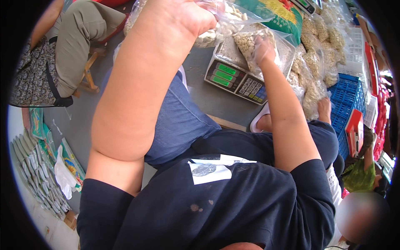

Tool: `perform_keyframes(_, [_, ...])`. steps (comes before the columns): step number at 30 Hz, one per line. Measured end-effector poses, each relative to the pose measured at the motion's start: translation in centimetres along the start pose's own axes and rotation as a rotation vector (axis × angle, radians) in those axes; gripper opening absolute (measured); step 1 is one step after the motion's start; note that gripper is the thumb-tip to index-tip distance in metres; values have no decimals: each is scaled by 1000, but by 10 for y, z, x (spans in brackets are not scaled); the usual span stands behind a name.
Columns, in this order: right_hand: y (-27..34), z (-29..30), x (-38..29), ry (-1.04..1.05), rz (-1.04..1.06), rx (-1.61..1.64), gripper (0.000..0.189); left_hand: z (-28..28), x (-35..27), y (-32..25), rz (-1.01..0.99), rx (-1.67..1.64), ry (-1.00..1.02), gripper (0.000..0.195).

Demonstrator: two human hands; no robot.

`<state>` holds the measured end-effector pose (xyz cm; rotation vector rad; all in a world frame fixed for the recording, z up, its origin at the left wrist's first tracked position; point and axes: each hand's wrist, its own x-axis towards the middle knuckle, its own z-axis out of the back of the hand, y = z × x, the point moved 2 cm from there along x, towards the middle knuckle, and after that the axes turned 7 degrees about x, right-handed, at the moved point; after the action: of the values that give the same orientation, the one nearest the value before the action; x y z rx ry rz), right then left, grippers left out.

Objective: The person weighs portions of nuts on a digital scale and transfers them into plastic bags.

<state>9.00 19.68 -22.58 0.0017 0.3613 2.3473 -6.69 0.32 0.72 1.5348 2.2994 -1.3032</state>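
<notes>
At the top of the head view my left hand (195, 18) holds the film of a clear plastic bag with pale beans or nuts (206, 37) in it; some of its fingers are hidden. My right hand (264, 50) grips a second clear bag of pale beans or nuts (245, 43), with plastic film around the fingers. That second bag lies tilted on the metal pan of a digital weighing scale (236, 78). The scale has green lit displays and a keypad, and it faces me. A green printed sack (281, 22) lies just beyond the pan.
Filled clear bags (312, 62) are heaped right of the scale, beside blue plastic crates (347, 97) and a white crate (354, 47). A co-worker's bare foot (324, 109) is by the bags. Another person's trousered leg (78, 40) and a wooden stool (90, 72) are at left. Packets (37, 168) lie lower left.
</notes>
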Motion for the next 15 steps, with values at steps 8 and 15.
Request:
perform_keyframes(8, [-41,31,-12,-260,-190,446,26,-4,16,9,149,-16,182,24])
perform_keyframes(15, [-23,122,-40,-469,-284,1189,20,-37,11,44,127,51,149,14])
